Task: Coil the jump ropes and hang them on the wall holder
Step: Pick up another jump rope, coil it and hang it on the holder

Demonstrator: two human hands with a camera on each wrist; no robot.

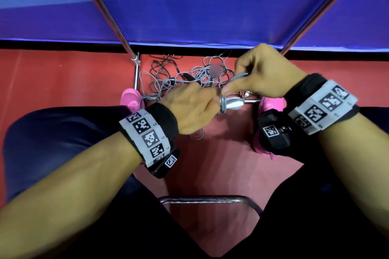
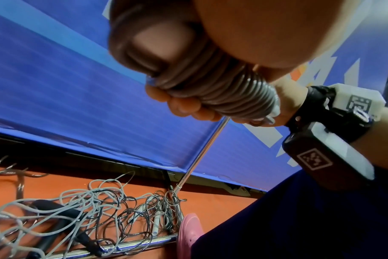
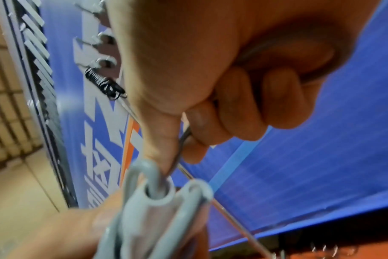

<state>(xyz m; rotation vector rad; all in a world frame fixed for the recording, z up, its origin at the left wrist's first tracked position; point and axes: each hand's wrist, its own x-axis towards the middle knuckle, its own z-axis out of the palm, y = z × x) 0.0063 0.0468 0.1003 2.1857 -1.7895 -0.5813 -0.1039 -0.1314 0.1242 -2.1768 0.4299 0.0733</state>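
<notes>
Head view: the left hand (image 1: 189,109) is clenched round a pair of smooth grey plastic handles (image 1: 232,104), which have turns of round grey cord (image 1: 223,105) looped about them. Just above, the right hand (image 1: 265,73) pinches a strand of the same cord between its thumb and curled fingers. Beyond the hands, a loose tangle of thin grey and black jump ropes (image 1: 179,78) lies on the matte red floor (image 1: 63,80). The tangle sits between the chrome tubes (image 1: 105,10) of a rack, below a glossy blue banner (image 1: 210,6). A pink shoe (image 1: 130,99) is just beside the tangle.

Left wrist view: the cord is wound in tight, even turns like a ribbed spring, and the left fingers wrap round it. A matte black handle (image 2: 55,210) lies in the tangle, which drapes over a horizontal chrome bar (image 2: 131,245).

Right wrist view, blurred: the right fingers curl round the thin strand, which runs down to the hollow round end of one tubular handle. A tightly wound black coil (image 3: 104,84) hangs against the banner, beneath pale hooks (image 3: 102,38).
</notes>
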